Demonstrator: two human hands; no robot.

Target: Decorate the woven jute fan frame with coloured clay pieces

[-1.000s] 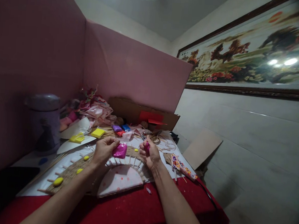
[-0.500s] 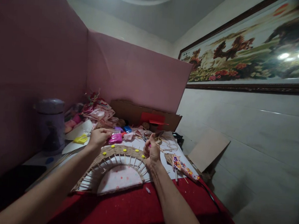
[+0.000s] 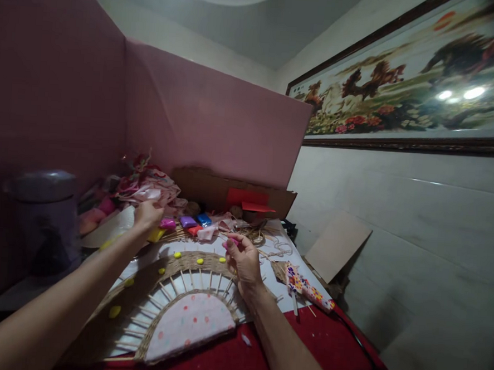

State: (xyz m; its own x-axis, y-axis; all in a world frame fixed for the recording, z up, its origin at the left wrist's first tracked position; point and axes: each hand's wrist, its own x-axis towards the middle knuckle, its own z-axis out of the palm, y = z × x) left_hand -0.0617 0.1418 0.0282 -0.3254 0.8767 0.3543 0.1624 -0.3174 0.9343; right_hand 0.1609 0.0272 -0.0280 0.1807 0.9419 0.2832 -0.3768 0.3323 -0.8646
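Note:
My right hand (image 3: 244,260) pinches a small piece of pink clay (image 3: 230,243) above the right part of the woven arch. My left hand (image 3: 148,215) is at the back left, close to the magenta packet (image 3: 168,224); its fingers are bent together, and what they hold, if anything, is too small to make out. Below my hands lies the fan-shaped woven piece (image 3: 187,261), with thin sticks spreading from a half-round spotted cloth panel (image 3: 192,321). Several yellow clay dots (image 3: 200,261) sit along its woven band.
Purple (image 3: 188,221) and blue packets (image 3: 204,220) lie behind the arch, near piled pink fabric (image 3: 155,188). A lidded purple container (image 3: 46,223) stands left. A flower-patterned glue gun (image 3: 307,288) with a cord lies right, on white sheet and red cloth (image 3: 304,345).
My left hand has moved left and away from the magenta packet's front. My right hand has turned, showing the pink clay more clearly. The camera view has shifted, bringing the woven piece closer.

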